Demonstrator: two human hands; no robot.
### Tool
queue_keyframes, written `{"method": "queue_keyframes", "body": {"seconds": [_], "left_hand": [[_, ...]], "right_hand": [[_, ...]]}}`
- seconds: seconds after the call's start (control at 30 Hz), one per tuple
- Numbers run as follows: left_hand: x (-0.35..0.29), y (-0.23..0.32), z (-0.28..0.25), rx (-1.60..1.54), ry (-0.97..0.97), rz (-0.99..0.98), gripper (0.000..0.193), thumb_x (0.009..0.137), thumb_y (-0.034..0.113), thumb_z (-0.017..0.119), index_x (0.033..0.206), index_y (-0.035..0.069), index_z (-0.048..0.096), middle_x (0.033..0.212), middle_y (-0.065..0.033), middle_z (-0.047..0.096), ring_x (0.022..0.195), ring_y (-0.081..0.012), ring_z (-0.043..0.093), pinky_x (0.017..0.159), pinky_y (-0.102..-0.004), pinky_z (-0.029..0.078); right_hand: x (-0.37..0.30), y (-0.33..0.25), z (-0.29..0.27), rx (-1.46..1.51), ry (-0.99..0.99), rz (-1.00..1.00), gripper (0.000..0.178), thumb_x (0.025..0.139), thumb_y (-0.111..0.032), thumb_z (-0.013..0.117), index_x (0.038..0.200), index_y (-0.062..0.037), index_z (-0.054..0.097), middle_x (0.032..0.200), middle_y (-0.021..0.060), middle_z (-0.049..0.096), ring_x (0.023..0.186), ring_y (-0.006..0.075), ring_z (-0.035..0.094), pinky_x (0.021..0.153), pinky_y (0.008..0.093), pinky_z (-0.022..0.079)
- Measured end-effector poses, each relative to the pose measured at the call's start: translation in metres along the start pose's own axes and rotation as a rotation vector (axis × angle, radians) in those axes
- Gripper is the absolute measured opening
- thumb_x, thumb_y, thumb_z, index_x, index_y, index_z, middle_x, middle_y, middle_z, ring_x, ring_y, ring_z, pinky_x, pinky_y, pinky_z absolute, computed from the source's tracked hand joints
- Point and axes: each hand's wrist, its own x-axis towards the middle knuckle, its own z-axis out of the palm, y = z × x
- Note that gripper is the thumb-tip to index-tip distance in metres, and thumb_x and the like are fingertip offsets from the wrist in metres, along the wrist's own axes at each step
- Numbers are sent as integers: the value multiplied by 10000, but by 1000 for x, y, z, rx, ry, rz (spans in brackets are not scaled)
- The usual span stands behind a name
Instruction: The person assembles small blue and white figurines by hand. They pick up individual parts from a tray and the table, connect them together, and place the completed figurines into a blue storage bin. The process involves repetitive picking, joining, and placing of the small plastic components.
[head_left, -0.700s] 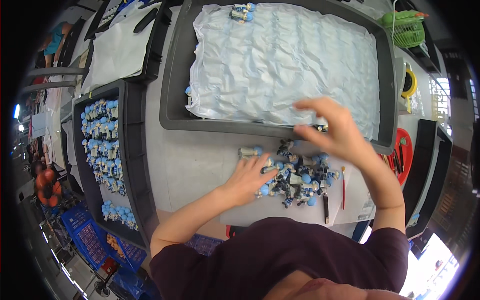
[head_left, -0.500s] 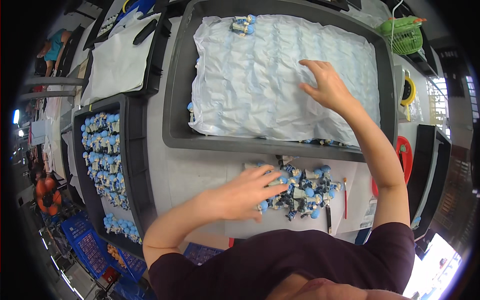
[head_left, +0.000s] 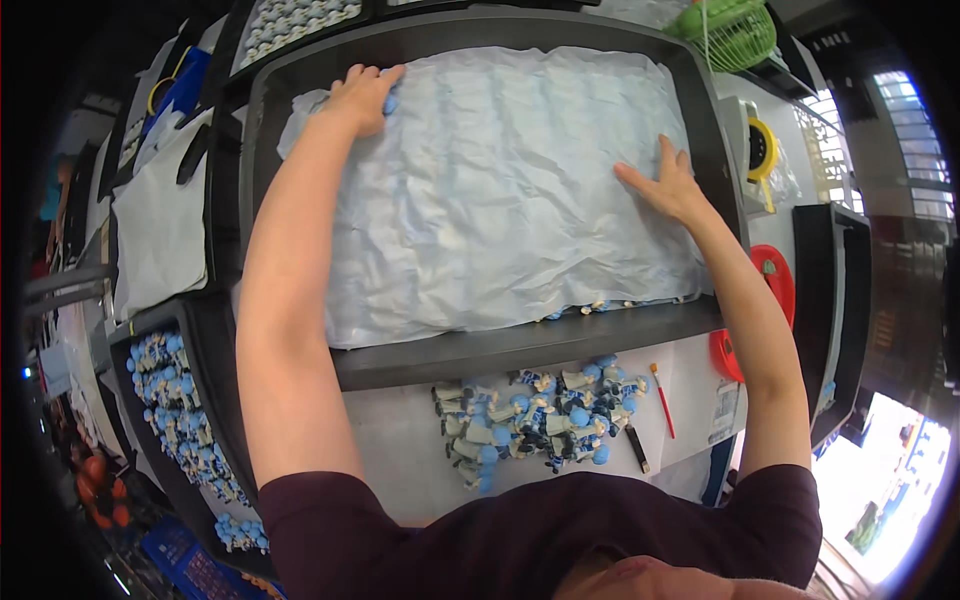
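Note:
A wrinkled white sheet [head_left: 500, 190] lies over the inside of a large dark grey tray [head_left: 450, 362]. My left hand [head_left: 360, 100] reaches to the sheet's far left corner. Its fingers are curled over small blue-headed figurines, and a bit of blue [head_left: 390, 104] shows beside them; the rest is hidden. On the right side of the sheet rests my right hand [head_left: 668, 187], fingers spread and holding nothing. More figurines [head_left: 590, 306] peek out from under the sheet's near edge. A pile of figurines [head_left: 540, 415] lies on the table in front of the tray.
To the left, a dark bin [head_left: 205, 400] holds rows of figurines. A red-handled brush [head_left: 663, 402] and a dark flat tool [head_left: 637, 448] lie right of the pile. Beyond are a red container [head_left: 775, 280], a yellow tape roll [head_left: 762, 150] and a green basket [head_left: 735, 38].
My left hand has moved from above the pile to the figurines at the sheet's far left corner. My right hand has shifted toward the sheet's right side. The view has turned slightly.

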Motion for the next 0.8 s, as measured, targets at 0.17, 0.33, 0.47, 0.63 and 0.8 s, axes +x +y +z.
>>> {"method": "queue_keyframes", "body": {"seconds": [0.17,0.33,0.47,0.63,0.8], "left_hand": [[2,-3,0,-74,18,13,614,678,40,609,1242,203,428,1114,-162,431,1064,-352,477,846,-435,451],[-31,16,-35,-294,201,-102,529,634,60,641,1125,158,473,1030,-159,458,923,-372,543,778,-417,466],[-97,47,-76,-611,387,-62,500,636,48,634,1114,96,496,970,-111,509,875,-249,551,771,-315,447],[-248,107,-124,-977,20,88,542,588,5,601,1120,31,505,1003,-75,502,917,-156,507,813,-247,406],[-332,167,-89,-906,-402,205,541,601,73,632,1133,71,535,1149,-138,481,915,-299,551,772,-339,471]], "right_hand": [[-9,-20,-8,-25,-110,11,965,674,-611,630,1389,-102,229,1330,306,303,1186,446,386,926,518,376],[-29,-58,4,-85,291,-120,844,725,-561,613,1347,-78,310,1303,273,363,1179,393,396,889,487,397],[-38,-118,12,179,160,-83,818,736,-532,616,1343,-72,317,1278,283,372,1203,406,353,883,525,372],[-48,-144,45,-111,188,-266,592,746,-275,632,1248,-59,406,1090,219,537,1125,370,451,809,505,404],[-41,-144,29,109,138,-460,475,686,-55,602,1141,-94,472,736,132,641,786,329,634,621,444,475]]}}
